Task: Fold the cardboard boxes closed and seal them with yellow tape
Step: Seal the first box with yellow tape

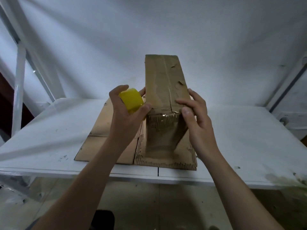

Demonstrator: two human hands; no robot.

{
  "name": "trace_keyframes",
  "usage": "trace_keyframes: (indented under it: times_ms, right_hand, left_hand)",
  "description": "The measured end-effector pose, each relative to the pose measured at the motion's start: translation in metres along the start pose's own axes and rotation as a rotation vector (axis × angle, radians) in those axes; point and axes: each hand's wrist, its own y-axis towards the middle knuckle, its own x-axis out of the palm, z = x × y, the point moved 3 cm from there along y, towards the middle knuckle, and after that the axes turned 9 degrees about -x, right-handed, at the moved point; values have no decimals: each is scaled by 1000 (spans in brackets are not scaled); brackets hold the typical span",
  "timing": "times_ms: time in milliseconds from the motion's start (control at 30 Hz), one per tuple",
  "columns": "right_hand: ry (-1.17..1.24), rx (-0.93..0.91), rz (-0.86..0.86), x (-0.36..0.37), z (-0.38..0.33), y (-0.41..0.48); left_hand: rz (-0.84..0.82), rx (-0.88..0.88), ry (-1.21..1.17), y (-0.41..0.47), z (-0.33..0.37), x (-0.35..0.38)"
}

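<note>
Taping step: left hand (123, 112) grips yellow tape roll (132, 99) at nine o'clock of the upright cardboard box (163, 80) on the counter (245, 140); right hand (196, 118) clasps its three o'clock edge; next, likely draw tape across

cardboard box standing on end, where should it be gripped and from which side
Probably its right side edge around mid-height, coming from the right, where the right hand grips it. The cardboard box stands tall and narrow on flattened cardboard, so a hold at the very top could tip it. The left hand is busy holding the yellow tape roll.
</note>
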Motion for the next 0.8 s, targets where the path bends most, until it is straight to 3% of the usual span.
trace_keyframes:
  times_ms: [267, 433, 633, 800]
  right_hand:
    - [75, -16, 55, 12, 31, -14]
    - [114, -118, 34, 24, 44, -7]
    - [53, 121, -71, 44, 78, 0]
    - [15, 69, -14, 42, 70, 6]
  left_hand:
    - [-35, -92, -17, 13, -14, -8]
    - [-95, -25, -67, 20, -26, -20]
    - [-5, -197, 65, 31, -65, -23]
    - [33, -191, 83, 37, -62, -25]
